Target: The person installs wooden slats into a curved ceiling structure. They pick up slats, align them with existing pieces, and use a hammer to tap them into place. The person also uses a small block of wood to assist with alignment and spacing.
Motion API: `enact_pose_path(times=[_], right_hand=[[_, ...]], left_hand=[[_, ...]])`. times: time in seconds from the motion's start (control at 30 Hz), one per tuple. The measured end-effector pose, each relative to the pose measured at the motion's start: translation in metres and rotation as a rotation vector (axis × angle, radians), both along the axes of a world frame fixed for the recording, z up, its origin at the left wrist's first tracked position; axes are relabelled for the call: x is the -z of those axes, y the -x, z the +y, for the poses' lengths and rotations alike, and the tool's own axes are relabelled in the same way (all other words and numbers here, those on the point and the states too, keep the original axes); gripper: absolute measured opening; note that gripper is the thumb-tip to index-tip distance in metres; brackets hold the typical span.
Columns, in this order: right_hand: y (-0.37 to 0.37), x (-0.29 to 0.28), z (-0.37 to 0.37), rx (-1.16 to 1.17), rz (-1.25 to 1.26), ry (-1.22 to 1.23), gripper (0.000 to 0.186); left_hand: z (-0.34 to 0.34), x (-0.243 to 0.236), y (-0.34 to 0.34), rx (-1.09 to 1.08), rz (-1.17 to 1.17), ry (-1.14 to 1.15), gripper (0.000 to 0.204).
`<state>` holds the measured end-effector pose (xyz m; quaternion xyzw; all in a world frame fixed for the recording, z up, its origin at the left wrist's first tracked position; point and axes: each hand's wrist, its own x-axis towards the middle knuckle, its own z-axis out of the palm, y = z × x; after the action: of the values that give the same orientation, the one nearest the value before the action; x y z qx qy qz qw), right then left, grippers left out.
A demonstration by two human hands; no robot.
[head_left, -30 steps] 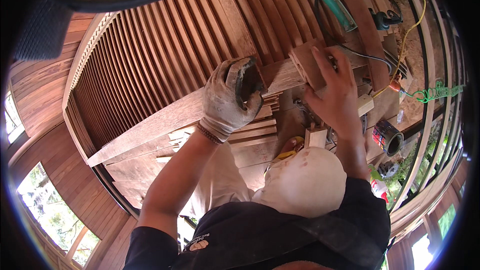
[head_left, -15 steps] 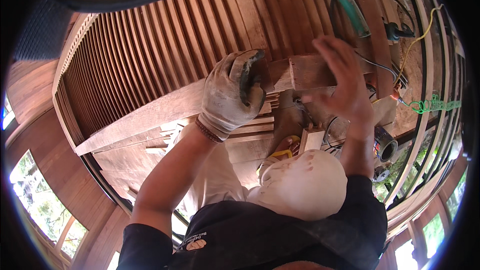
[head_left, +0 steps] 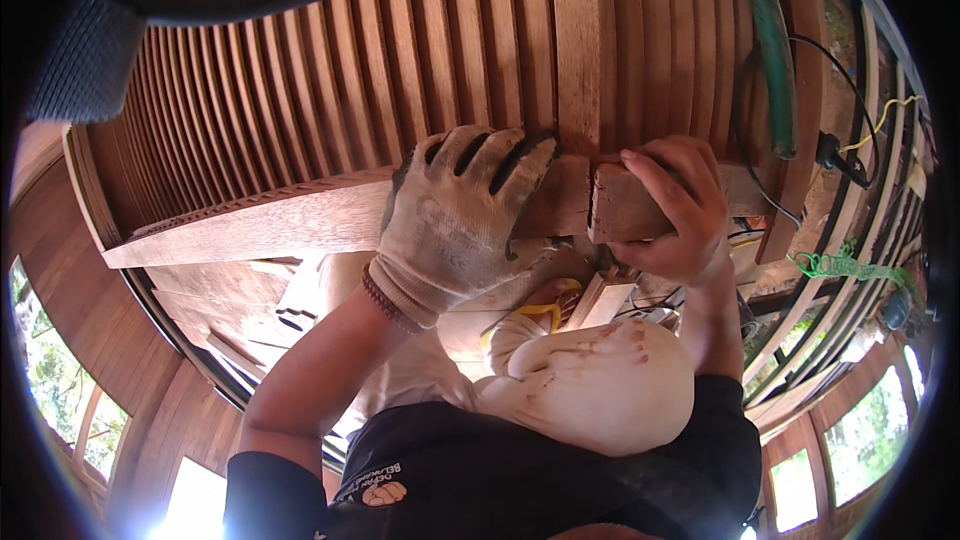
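Lowest in my view is the wearer's black shirt [head_left: 520, 485], and beyond it the pale trousers [head_left: 590, 390], where a bent knee carries reddish-brown smudges. Past the knee I have both hands at a long wooden rail [head_left: 270, 222] that runs crosswise. The left hand [head_left: 455, 215] wears a grubby pale glove; its fingers are slightly parted and bent over the rail, the thumb lower down, and I can't tell whether it grips the wood or only rests there. To its right, the bare right hand [head_left: 675, 210] pinches a short wooden block [head_left: 628, 205], thumb at the lower edge and fingers across the top. I see the block lying in line with the rail, just beside the neighbouring wood, a thin dark gap between their ends. Below the hands, on the floor side, a foot shows in a yellow-strapped sandal [head_left: 543, 315]. Further off, close-set wooden slats [head_left: 440, 50] rise away from the rail. A green hose [head_left: 770, 60] lies over them at the right, and a green coiled cord [head_left: 840, 262] is out beyond.
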<state>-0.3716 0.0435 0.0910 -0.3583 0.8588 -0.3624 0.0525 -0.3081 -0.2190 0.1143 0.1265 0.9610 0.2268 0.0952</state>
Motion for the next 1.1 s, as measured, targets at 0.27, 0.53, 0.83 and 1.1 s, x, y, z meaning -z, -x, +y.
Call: enact_pose_path(times=[0.27, 0.53, 0.83, 1.1], right_hand=[[0.013, 0.0, -0.001, -0.078, -0.003, 0.018, 0.084], [0.006, 0.006, -0.007, 0.022, 0.048, 0.032, 0.083], [0.001, -0.007, -0.018, 0.063, -0.041, -0.073, 0.087], [-0.003, -0.012, -0.019, 0.088, -0.019, -0.102, 0.082]], left_hand=[[-0.004, -0.004, 0.002, -0.023, -0.059, -0.136, 0.083], [-0.005, 0.013, 0.11, -0.363, -0.582, -0.572, 0.037], [-0.019, 0.023, 0.113, -0.301, -0.666, -0.814, 0.028], [-0.01, 0.012, 0.112, -0.317, -0.635, -0.749, 0.031]])
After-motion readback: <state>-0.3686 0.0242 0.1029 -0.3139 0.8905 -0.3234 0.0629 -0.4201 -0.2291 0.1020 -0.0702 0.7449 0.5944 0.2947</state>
